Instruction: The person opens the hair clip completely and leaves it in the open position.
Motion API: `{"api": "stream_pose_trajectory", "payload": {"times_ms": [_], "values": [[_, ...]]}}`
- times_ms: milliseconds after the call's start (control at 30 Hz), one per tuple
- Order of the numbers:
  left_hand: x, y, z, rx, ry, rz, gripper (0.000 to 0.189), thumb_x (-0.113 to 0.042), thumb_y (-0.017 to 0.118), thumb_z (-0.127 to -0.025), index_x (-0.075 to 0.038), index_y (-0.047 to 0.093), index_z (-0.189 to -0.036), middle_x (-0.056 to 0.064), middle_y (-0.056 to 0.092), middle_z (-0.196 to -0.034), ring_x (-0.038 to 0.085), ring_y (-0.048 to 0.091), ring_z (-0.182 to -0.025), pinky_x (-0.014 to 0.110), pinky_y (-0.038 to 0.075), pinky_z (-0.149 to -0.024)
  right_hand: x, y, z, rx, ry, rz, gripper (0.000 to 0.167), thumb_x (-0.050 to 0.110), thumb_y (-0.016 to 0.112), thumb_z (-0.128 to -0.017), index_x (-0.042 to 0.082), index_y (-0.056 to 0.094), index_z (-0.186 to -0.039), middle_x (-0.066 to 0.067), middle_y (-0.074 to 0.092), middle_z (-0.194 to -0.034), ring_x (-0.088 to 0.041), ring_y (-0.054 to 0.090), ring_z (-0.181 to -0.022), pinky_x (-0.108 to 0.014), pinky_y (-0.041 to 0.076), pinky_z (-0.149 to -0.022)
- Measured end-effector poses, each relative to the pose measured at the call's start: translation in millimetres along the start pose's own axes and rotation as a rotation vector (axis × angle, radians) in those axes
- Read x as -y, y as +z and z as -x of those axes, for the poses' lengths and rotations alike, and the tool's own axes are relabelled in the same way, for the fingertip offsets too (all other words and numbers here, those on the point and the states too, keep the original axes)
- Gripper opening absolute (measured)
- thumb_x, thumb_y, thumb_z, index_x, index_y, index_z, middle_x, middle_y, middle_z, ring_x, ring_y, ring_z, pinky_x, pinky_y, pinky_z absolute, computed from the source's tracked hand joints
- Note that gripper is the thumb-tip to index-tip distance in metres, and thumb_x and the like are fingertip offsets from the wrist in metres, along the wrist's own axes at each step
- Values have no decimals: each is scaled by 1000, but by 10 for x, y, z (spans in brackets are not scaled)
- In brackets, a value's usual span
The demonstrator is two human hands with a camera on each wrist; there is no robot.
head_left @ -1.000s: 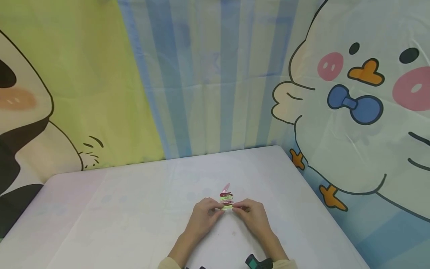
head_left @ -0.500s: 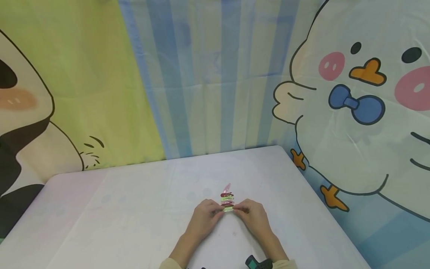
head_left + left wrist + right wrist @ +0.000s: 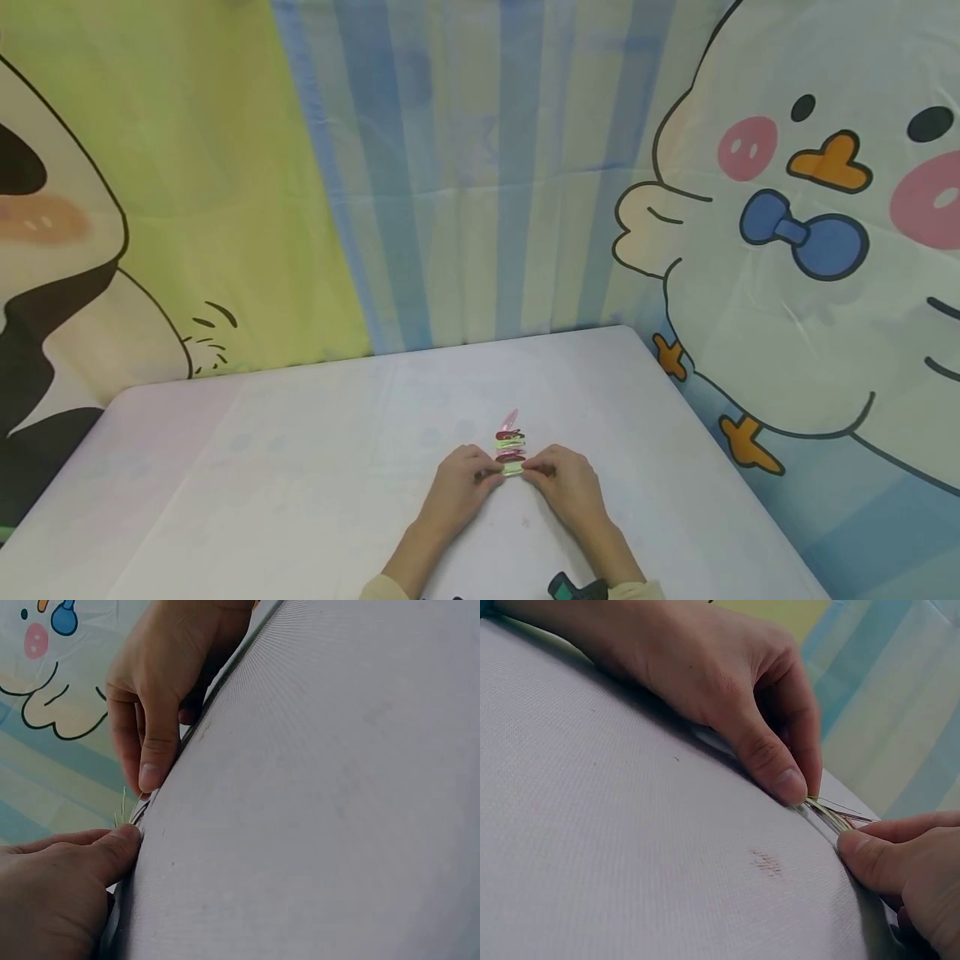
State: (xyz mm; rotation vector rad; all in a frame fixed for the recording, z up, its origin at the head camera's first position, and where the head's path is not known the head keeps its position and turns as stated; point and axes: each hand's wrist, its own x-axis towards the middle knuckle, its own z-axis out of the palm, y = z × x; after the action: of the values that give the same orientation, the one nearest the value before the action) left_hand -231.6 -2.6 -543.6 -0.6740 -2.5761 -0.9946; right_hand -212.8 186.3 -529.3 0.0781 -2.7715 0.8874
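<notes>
A short column of thin, glossy strips in pink, dark red and green lies on the white table. The nearest green strip (image 3: pixel 512 469) is pinched at its left end by my left hand (image 3: pixel 457 483). At its right end, thumb and finger of my right hand (image 3: pixel 567 483) pinch it. Just beyond lies a dark red strip (image 3: pixel 511 458), and a pink strip (image 3: pixel 510 419) slants at the far end. From the side in the right wrist view, the green strip (image 3: pixel 823 813) appears as thin edges between the fingertips. The fingertips cover its ends.
The white table (image 3: pixel 262 483) spreads around both hands, its far edge against a printed curtain (image 3: pixel 472 208). A faint brownish mark (image 3: pixel 766 862) shows on the cloth. A black and teal device (image 3: pixel 576 587) sits at the right wrist.
Both hands have drawn slightly toward the person with the nearest green strip, which now lies a little apart from the dark red one. The head view has shifted slightly.
</notes>
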Motion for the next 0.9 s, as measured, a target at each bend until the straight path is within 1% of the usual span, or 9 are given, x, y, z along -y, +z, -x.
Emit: {"api": "stream_pose_trajectory", "payload": {"times_ms": [167,333,600,900], "values": [[-19,-8,-14,38,-57,26,13,-24,78,-76,-21,75,-89,-12,64,-81,-1,51,-71,17,44,-64,8,-14,-6,-4,-8,12,9,27,78,-75,27,74,-82,15,66,-79,2,49,-66,-17,39,-59],[-24,-25,-20,48,-86,63,13,-23,78,-76,-19,75,-88,-12,64,-79,-2,50,-68,16,43,-61,7,-24,-3,-6,-12,3,8,27,78,-74,26,75,-81,14,67,-80,0,54,-69,-18,42,-61],[2,-32,-12,38,-94,81,11,-22,78,-77,-19,75,-87,-12,63,-77,-2,49,-66,15,43,-59,-4,-7,-7,-5,0,5,8,26,78,-75,26,74,-81,14,67,-80,-3,58,-74,-20,45,-64],[16,-1,-18,45,-104,80,11,-24,77,-78,-20,75,-88,-13,62,-75,-2,46,-63,15,40,-57,-13,-2,-1,-23,3,9,8,25,78,-76,25,74,-82,14,66,-80,-2,55,-71,-19,43,-62]]}}
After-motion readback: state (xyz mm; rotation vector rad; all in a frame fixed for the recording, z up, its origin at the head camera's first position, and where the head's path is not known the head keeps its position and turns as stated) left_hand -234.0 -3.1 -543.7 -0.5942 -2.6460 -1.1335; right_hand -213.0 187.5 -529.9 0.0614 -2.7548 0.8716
